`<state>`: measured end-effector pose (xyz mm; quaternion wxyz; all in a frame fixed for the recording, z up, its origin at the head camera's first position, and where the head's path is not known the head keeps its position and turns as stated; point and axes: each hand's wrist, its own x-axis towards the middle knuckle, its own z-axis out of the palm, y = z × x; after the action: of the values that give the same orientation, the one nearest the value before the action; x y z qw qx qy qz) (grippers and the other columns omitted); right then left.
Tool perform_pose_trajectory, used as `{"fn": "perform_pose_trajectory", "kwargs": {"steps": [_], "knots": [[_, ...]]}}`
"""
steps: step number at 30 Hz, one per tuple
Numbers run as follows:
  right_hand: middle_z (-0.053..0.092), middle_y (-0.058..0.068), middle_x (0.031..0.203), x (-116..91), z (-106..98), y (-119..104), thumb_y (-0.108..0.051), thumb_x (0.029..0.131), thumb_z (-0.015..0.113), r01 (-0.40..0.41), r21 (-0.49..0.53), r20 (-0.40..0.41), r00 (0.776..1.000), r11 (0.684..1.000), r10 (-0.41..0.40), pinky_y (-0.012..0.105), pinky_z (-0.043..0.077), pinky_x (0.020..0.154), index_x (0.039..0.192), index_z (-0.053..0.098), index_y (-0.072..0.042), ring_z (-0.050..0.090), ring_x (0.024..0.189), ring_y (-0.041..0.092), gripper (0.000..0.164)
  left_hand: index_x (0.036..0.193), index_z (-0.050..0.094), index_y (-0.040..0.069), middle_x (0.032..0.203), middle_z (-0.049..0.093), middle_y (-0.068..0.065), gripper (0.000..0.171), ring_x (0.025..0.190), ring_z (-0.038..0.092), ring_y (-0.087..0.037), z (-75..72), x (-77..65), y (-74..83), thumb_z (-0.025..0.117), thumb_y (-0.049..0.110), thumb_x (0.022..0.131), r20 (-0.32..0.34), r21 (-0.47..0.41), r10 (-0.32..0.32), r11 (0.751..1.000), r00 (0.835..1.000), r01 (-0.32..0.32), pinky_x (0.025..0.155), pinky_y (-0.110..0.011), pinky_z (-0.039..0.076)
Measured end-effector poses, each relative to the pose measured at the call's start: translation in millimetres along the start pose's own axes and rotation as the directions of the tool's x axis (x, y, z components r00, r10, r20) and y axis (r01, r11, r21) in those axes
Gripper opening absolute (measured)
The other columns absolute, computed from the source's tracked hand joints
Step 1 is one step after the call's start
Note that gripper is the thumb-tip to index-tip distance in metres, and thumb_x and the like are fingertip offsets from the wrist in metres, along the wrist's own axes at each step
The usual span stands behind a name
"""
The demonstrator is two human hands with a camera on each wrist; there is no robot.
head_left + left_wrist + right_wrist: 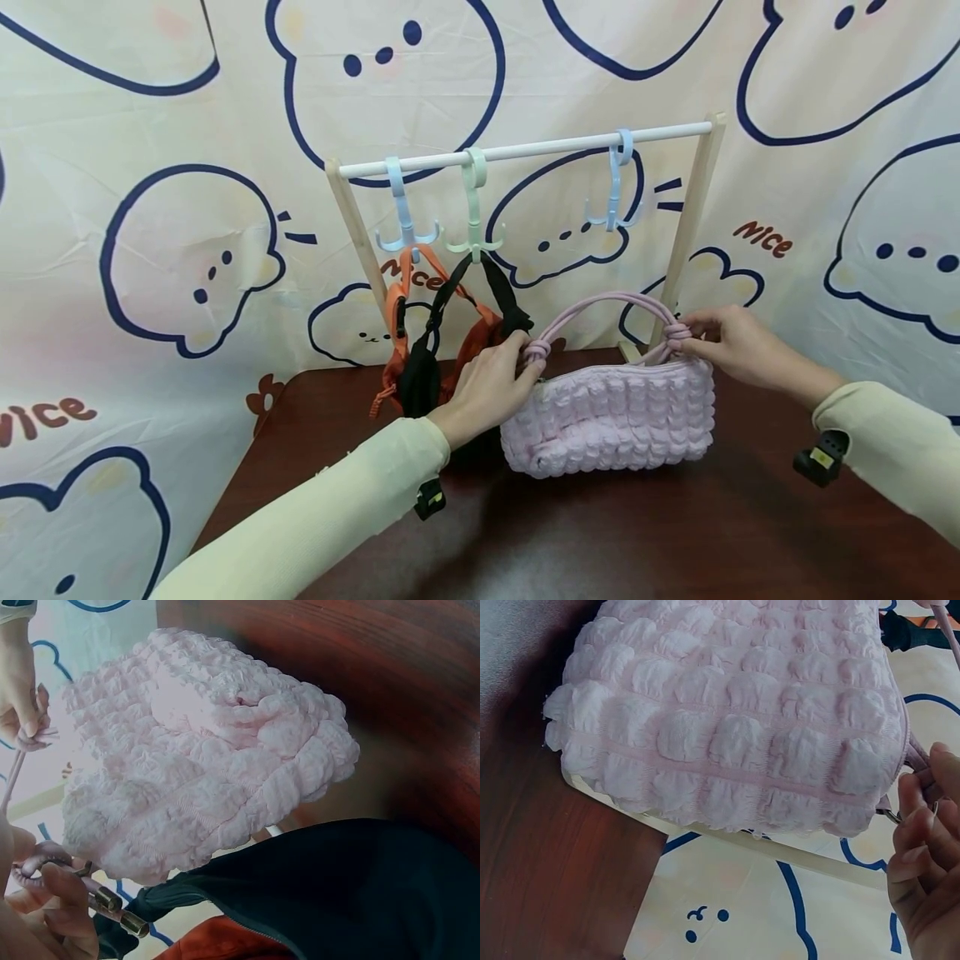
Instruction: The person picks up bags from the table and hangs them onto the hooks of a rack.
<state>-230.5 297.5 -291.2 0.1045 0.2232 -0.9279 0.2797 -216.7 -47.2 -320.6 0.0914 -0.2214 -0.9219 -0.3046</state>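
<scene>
A pink puffy handbag (611, 419) hangs by its knotted double-cord handle (600, 302) above the dark table, between both hands. My left hand (491, 375) pinches the handle near its left knot; the left wrist view shows the fingers curled round the cord, beside metal cord ends (124, 915). At the right knot, my right hand (731, 342) grips the other end of the handle. In the right wrist view its fingers (922, 840) curl at the strap near a metal ring. Behind the left hand hang a black bag (420, 383) and an orange bag (395, 358).
A white rail (555, 148) on wooden posts (693, 217) stands at the back. From it hang a blue hook (403, 212) at left, a green hook (474, 204) bearing the black bag, and another blue hook (614, 183) at right. A printed cloth (187, 250) covers the wall.
</scene>
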Motion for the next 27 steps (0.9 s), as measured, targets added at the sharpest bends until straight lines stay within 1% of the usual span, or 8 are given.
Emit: {"fn": "perform_pose_trajectory", "kwargs": {"steps": [5, 11, 18, 27], "knots": [[0.077, 0.009, 0.091, 1, -1, -1, -0.013, 0.096, 0.070, 0.025, -0.005, -0.014, 1.000, 1.000, -0.025, 0.024, 0.048, 0.058, 0.107, 0.076, -0.003, 0.059, 0.070, 0.003, 0.017, 0.118, 0.057, 0.018, 0.078, 0.057, 0.000, 0.022, 0.063, 0.054, -0.013, -3.8, 1.0, 1.0, 0.056, 0.035, 0.103, -0.005, -0.005, 0.001, 1.000, 1.000, -0.001, 0.051, -0.026, 0.039], [0.076, 0.009, 0.091, 1, -1, -3, -0.017, 0.097, 0.069, 0.004, -0.008, -0.016, 1.000, 1.000, -0.004, 0.024, 0.045, 0.056, 0.112, 0.076, -0.002, 0.055, 0.069, 0.002, 0.022, 0.119, 0.058, 0.018, 0.079, 0.057, 0.000, 0.023, 0.064, 0.054, -0.013, -7.9, 1.4, 2.3, 0.056, 0.035, 0.104, -0.010, -0.007, 0.000, 1.000, 1.000, 0.000, 0.052, -0.026, 0.040], [0.074, 0.006, 0.084, 3, -1, -5, -0.016, 0.095, 0.071, 0.043, -0.041, -0.070, 0.996, 0.998, -0.046, 0.024, 0.043, 0.053, 0.105, 0.078, -0.004, 0.050, 0.063, 0.002, 0.017, 0.118, 0.059, 0.019, 0.080, 0.058, 0.001, 0.021, 0.065, 0.054, -0.013, -11.8, 2.3, 3.1, 0.056, 0.035, 0.103, -0.024, 0.001, -0.002, 1.000, 1.000, 0.002, 0.055, -0.027, 0.040], [0.075, 0.008, 0.087, 5, -4, -7, -0.015, 0.095, 0.071, 0.054, -0.049, -0.097, 0.994, 0.997, -0.059, 0.024, 0.045, 0.052, 0.106, 0.078, -0.003, 0.051, 0.063, 0.002, 0.017, 0.116, 0.059, 0.019, 0.080, 0.059, 0.001, 0.019, 0.066, 0.055, -0.013, -16.7, 4.3, 5.7, 0.055, 0.033, 0.104, -0.043, 0.017, 0.024, 1.000, 0.999, -0.023, 0.057, -0.028, 0.040]]}}
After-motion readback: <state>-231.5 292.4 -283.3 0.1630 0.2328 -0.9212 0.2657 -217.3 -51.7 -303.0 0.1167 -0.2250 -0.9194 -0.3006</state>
